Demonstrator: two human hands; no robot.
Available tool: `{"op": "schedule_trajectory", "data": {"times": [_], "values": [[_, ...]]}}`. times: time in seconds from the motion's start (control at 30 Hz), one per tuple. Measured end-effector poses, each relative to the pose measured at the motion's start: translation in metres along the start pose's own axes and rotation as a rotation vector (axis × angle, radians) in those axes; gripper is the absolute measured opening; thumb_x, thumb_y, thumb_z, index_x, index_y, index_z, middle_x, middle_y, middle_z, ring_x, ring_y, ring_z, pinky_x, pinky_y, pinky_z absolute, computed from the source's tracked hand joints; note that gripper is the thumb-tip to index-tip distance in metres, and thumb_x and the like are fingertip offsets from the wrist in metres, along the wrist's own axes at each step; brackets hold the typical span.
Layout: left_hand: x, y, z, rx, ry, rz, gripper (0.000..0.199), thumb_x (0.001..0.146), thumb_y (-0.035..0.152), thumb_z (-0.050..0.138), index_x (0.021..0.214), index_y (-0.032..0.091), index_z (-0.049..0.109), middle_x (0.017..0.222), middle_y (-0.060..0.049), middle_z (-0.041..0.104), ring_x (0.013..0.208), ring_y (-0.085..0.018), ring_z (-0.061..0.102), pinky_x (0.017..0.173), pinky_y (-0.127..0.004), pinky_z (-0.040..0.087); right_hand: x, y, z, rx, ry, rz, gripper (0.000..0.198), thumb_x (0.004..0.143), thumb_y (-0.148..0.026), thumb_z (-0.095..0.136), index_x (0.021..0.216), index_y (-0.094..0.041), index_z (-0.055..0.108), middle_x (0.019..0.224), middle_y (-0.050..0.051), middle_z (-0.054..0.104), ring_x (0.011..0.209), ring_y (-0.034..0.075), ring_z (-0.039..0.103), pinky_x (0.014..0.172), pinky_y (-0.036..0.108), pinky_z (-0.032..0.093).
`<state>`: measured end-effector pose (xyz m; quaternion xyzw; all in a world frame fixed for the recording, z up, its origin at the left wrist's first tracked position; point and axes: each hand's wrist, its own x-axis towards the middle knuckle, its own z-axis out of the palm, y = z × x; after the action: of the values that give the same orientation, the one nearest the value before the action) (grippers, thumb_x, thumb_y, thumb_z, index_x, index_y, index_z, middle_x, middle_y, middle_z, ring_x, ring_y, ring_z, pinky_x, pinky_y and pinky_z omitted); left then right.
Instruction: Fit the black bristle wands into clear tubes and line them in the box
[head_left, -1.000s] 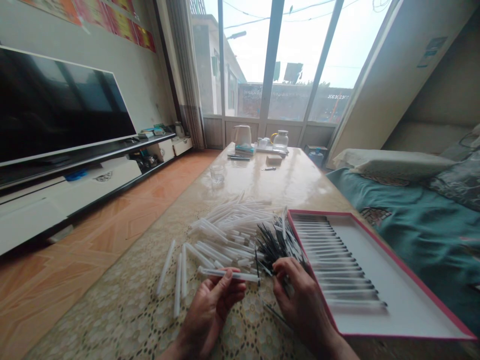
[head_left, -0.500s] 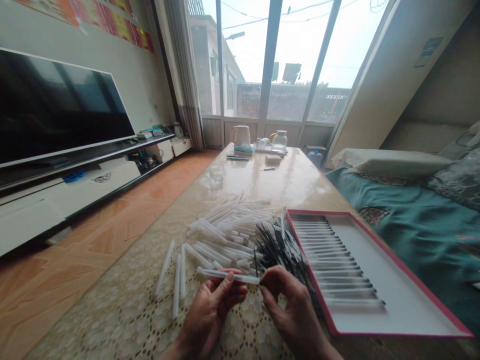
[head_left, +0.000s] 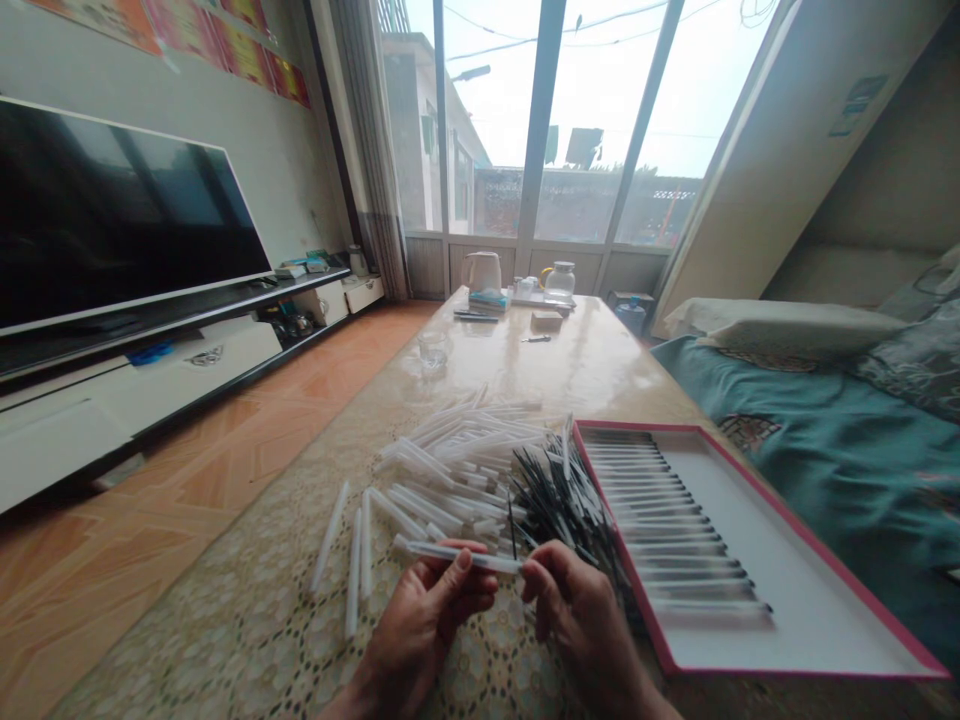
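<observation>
A slim translucent white plastic tube lies nearly level between my two hands, above the near edge of a pile. My left hand is closed round its middle, thumb on top. At the tube's right end, my right hand is closed in a pinch; the fingertips cover that end. Beyond the hands spreads a heap of similar white tubes. To its right is a bunch of thin black sticks. Several loose tubes lie left of my left hand.
A pink-rimmed white tray at the right holds a row of tubes with black ends. Farther along the patterned table stand a drinking glass, a small box, a kettle and a glass jug.
My right hand's fingers have shifted slightly and now close over the tube's right end, where a dark tip showed before. The left hand has barely moved.
</observation>
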<state>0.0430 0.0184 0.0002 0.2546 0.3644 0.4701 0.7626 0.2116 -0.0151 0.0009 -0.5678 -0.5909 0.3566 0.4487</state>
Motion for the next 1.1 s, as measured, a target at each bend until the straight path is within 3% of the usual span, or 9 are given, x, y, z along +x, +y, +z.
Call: {"op": "schedule_trajectory", "data": {"times": [0.13,0.27,0.47,0.63,0.83,1.0,1.1], "values": [[-0.0003,-0.0014,-0.0006,0.009,-0.005,0.001,0.015,0.073,0.024,0.075,0.083,0.013,0.073,0.068,-0.006,0.075,0.064,-0.015,0.069,0.063,-0.022,0.055,0.0001,0.0005,-0.0021,-0.087,-0.002,-0.048,0.042,0.095,-0.046,0.033,0.067,-0.02,0.05,0.053,-0.004,0.046,0.042,0.009,0.047,0.042,0.019,0.033],[0.0007,-0.0009,-0.001,0.0,0.016,0.009,0.015,0.072,0.024,0.076,0.082,0.013,0.074,0.069,-0.005,0.075,0.065,-0.015,0.069,0.065,-0.023,0.056,-0.0004,-0.0034,-0.0051,-0.166,-0.029,-0.109,0.029,0.094,-0.043,0.039,0.083,-0.02,0.052,0.064,-0.001,0.058,0.053,0.012,0.055,0.051,0.019,0.038],[0.0011,-0.0002,-0.0003,0.033,-0.01,-0.003,0.017,0.073,0.026,0.075,0.084,0.013,0.073,0.069,-0.006,0.074,0.065,-0.015,0.069,0.063,-0.023,0.055,-0.0017,-0.0012,-0.0037,-0.192,-0.063,-0.106,0.042,0.097,-0.042,0.028,0.067,-0.021,0.048,0.054,-0.002,0.056,0.049,0.012,0.055,0.05,0.02,0.034],[-0.0009,0.0005,0.0014,0.021,0.02,0.009,0.017,0.071,0.025,0.077,0.082,0.013,0.074,0.069,-0.005,0.074,0.065,-0.015,0.069,0.065,-0.023,0.055,-0.0022,-0.0007,-0.002,-0.234,-0.022,-0.141,0.03,0.094,-0.047,0.036,0.088,-0.02,0.049,0.055,-0.004,0.056,0.047,0.012,0.053,0.047,0.021,0.031],[-0.0027,0.0026,0.0035,0.048,0.013,-0.013,0.02,0.068,0.027,0.079,0.081,0.012,0.073,0.068,-0.006,0.074,0.062,-0.015,0.067,0.061,-0.023,0.054,-0.002,0.002,-0.003,-0.223,-0.101,-0.113,0.042,0.098,-0.045,0.024,0.069,-0.023,0.044,0.053,-0.001,0.057,0.049,0.013,0.057,0.049,0.021,0.034],[-0.0011,0.0006,0.0003,0.038,0.006,0.013,0.018,0.071,0.026,0.076,0.083,0.013,0.073,0.068,-0.006,0.074,0.064,-0.015,0.068,0.064,-0.023,0.054,-0.0021,0.0043,-0.0023,-0.245,-0.059,-0.139,0.031,0.095,-0.048,0.031,0.085,-0.022,0.046,0.055,-0.003,0.057,0.048,0.013,0.056,0.048,0.021,0.033],[-0.0007,0.0001,-0.0006,0.042,0.0,0.013,0.016,0.072,0.025,0.076,0.082,0.013,0.073,0.067,-0.005,0.074,0.063,-0.015,0.068,0.063,-0.023,0.054,-0.0019,0.0041,-0.002,-0.222,-0.07,-0.134,0.034,0.096,-0.046,0.028,0.079,-0.022,0.044,0.053,-0.003,0.057,0.047,0.013,0.056,0.048,0.021,0.033]]}}
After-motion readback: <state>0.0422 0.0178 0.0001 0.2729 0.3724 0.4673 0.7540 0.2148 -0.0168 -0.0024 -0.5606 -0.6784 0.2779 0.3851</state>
